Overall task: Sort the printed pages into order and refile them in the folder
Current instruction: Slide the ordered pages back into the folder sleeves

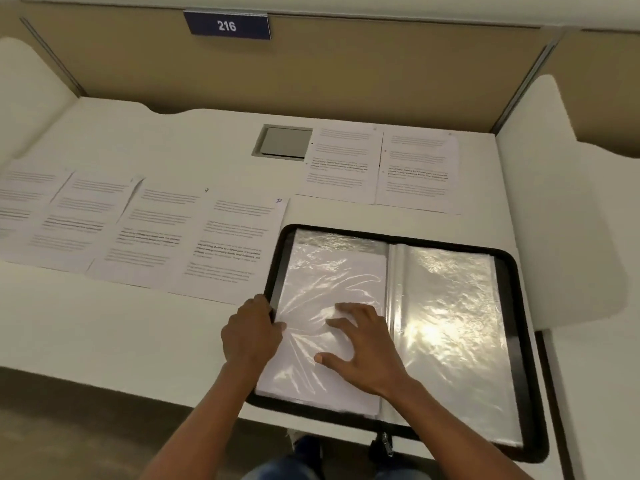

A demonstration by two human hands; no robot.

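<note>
Head view looks down on the open folder [523, 348], which lies flat at the near right of the tabletop [104, 323], its zip pull [386, 443] hanging over the front edge. My left hand [252, 334] curls its fingers round the left edge of the left plastic sleeve [332, 271], gripping it, with a white sheet showing inside. My right hand [363, 351] lies open on that same sleeve, fingers spread and pressing down. The right sleeve [450, 306] shines with glare. Four printed pages [228, 247] lie in a row to the left of the folder, the nearest touching its corner. Two more pages [415, 168] lie side by side behind the folder, beside a grey hatch [285, 143]. A sign [227, 26] on the partition reads 216.
</note>
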